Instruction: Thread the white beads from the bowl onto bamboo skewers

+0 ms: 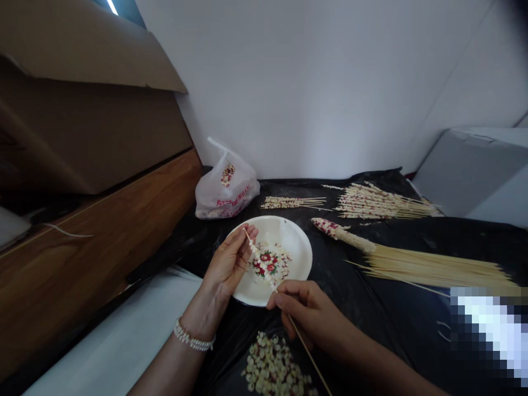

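My right hand point(303, 311) pinches a thin wooden skewer point(310, 355) between thumb and fingers. Pale corn kernels point(256, 254) are threaded along its upper part, which slants up to the left over a white bowl point(304, 250). At the skewer's tip is my left hand point(233, 256), thumb and fingertips drawn together; what they pinch is too small to make out. Loose kernels and a red flower pattern show in the bowl's bottom. Nearer to me, a heap of loose kernels point(275, 366) lies on black plastic sheeting point(342, 308).
Right of the bowl lie a partly stripped corn cob point(344, 234) and a bundle of bare skewers point(437, 264). Behind are a small group point(282, 202) and a larger pile of kernel-threaded skewers point(367, 201), plus a white plastic bag point(226, 192). Cardboard box point(91, 121) at left, pale box point(474, 165) at right.
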Available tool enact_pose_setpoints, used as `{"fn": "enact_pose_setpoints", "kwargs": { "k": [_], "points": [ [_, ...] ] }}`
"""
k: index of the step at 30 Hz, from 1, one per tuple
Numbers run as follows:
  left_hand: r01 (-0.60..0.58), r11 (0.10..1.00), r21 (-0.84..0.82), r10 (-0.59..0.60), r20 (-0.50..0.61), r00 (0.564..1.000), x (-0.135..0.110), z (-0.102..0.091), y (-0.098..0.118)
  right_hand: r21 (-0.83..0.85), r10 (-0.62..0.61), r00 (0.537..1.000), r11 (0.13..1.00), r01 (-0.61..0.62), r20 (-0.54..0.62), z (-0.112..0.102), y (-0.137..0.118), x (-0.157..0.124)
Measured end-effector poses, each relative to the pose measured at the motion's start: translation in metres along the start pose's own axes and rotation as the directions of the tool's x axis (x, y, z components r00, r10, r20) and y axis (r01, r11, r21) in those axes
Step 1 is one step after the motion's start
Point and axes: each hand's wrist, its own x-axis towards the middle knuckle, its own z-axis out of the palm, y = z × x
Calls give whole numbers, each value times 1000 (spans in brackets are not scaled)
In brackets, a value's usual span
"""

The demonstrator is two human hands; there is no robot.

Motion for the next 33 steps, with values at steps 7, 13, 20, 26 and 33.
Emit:
{"fn": "enact_pose_setpoints", "kwargs": {
  "k": [7, 13, 20, 26, 33],
  "points": [
    [-41, 999, 34, 40, 19, 999, 2, -2, -1, 42, 5, 1000, 999, -5, 4, 2, -2, -2],
    [-50, 998, 25, 50, 3, 999, 0, 0, -2, 64, 7, 1000, 998, -7, 7, 3, -1, -4],
    [-166, 983, 78, 167, -5, 986, 0, 0, -5, 102, 12, 999, 995, -15, 31, 5, 0, -2],
    [-232, 962, 141, 234, 7, 972, -1, 0, -6, 111, 16, 999, 994, -19, 28, 7, -1, -3],
    [-255, 952, 170, 253, 32, 967, -3, 1, -8, 33, -11, 1000, 999, 11, 1, 6, -1, -4]
  ]
}}
